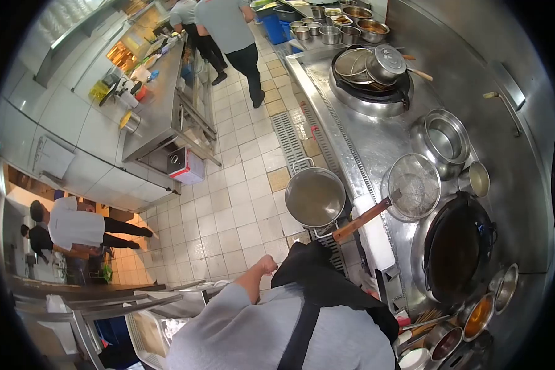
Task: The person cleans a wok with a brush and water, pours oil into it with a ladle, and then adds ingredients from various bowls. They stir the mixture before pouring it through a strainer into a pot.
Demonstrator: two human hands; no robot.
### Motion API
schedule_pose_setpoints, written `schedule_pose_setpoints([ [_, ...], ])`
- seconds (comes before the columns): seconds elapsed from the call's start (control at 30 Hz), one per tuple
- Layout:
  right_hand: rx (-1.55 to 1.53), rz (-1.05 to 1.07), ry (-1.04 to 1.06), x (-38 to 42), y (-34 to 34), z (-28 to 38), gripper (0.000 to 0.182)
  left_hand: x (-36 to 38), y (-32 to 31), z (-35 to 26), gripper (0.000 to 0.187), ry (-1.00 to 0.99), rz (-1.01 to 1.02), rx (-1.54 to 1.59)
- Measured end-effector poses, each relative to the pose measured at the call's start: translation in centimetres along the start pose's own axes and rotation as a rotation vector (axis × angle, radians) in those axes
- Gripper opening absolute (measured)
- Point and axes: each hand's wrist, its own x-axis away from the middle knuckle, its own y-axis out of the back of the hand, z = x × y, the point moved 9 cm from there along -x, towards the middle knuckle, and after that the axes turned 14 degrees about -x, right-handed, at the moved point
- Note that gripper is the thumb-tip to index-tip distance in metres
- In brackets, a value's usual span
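Note:
My left hand (267,265) is in front of my grey shirt and black apron (311,265), its fingers curled in, with nothing visible in them. My right hand does not show. Beyond my left hand, to the right, a large two-handled metal pot (316,198) holds cloudy liquid beside the stove. A round mesh skimmer (415,187) lies on the steel stove top, its wooden handle (365,220) reaching over the front edge near the pot. A folded white cloth (375,237) rests along that edge, under the handle.
A dark wok (459,250) sits on the right burner; another burner (367,86) carries strainers and a metal pot. Steel bowls (445,142) stand between them. Sauce bowls (478,314) are at lower right. A steel worktable (160,92) and several people stand farther off. A floor drain (288,139) runs alongside.

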Motion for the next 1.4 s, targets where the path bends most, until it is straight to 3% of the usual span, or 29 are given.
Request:
schedule_pose_setpoints([
  [0.03, -0.177, -0.051, -0.107, -0.2, 0.2, -1.1, 0.014, 0.5, -1.4, 0.7, 0.020, 0.042, 0.011, 0.053],
  [0.1, -0.275, -0.040, -0.134, -4.0, 0.9, -10.9, 0.016, 2.8, -3.1, 1.2, 0.019, 0.223, 0.013, 0.186],
  [0.13, -0.324, -0.035, -0.149, -5.9, 1.3, -16.0, 0.017, 3.0, -3.4, 0.5, 0.018, 0.135, -0.007, 0.092],
  [0.2, -0.282, -0.051, -0.105, -6.3, 2.2, -18.8, 0.019, 1.8, -5.1, 0.7, 0.016, -0.044, -0.043, -0.104],
  [0.3, -0.126, -0.149, -0.118, -5.2, 3.1, -20.5, 0.020, 2.4, -4.0, -0.5, 0.009, 0.113, -0.027, 0.069],
  [0.4, -0.093, -0.224, -0.168, -3.1, 3.8, -21.8, 0.020, 3.3, 0.5, -4.9, 0.008, 0.125, 0.061, -0.033],
  [0.6, -0.215, -0.323, -0.100, 0.3, 3.2, -24.0, 0.019, -1.9, 5.7, -11.4, 0.020, -0.609, -0.216, -0.861],
  [0.7, -0.039, -0.437, -0.291, 5.4, 1.6, -19.1, 0.022, -1.9, 13.9, -10.6, 0.016, 0.152, -0.383, 0.249],
  [0.8, -0.071, -0.380, -0.244, 7.7, -1.6, -16.5, 0.022, -5.0, 19.3, -13.7, 0.013, -0.066, -0.599, 0.360],
  [0.83, -0.091, -0.346, -0.206, 8.1, -2.6, -17.1, 0.022, -2.7, 21.6, -18.0, 0.010, -0.155, -0.638, 0.419],
  [0.87, -0.341, -0.420, -0.330, 8.5, -3.8, -18.6, 0.013, -6.4, 22.2, -17.7, 0.009, -0.236, -0.592, 0.467],
  [0.93, -0.805, -0.582, -0.438, 11.7, -5.3, -14.6, 0.015, -5.9, 24.6, -23.5, 0.006, -0.423, -0.660, 0.287],
  [1.07, -0.901, -0.651, -0.455, 13.3, -8.3, -12.8, 0.012, 0.1, 25.7, -37.3, 0.008, -0.617, -0.573, 0.019],
  [1.13, -0.376, -0.582, -0.165, 10.4, -10.4, -17.5, 0.015, 1.8, 24.0, -42.7, 0.010, -0.704, -0.486, -0.085],
  [1.2, 0.121, -0.538, -0.092, 9.2, -12.6, -18.2, 0.017, 3.0, 21.3, -47.3, 0.012, -0.879, -0.434, -0.227],
  [1.27, 0.578, -0.503, -0.223, 9.6, -14.5, -16.4, 0.023, 3.7, 18.0, -50.5, 0.015, -0.932, -0.338, -0.373],
  [1.33, 0.070, -0.644, -0.375, 10.7, -15.5, -18.9, 0.027, 4.3, 14.4, -52.3, 0.023, -1.189, -0.403, -0.603],
  [1.37, -0.183, -0.704, -0.440, 11.0, -16.3, -20.4, 0.028, 3.4, 12.7, -52.1, 0.027, -1.162, -0.347, -0.684],
  [1.4, -0.212, -0.673, -0.437, 10.7, -16.9, -20.9, 0.029, 2.3, 11.0, -51.9, 0.031, -1.133, -0.289, -0.761],
])
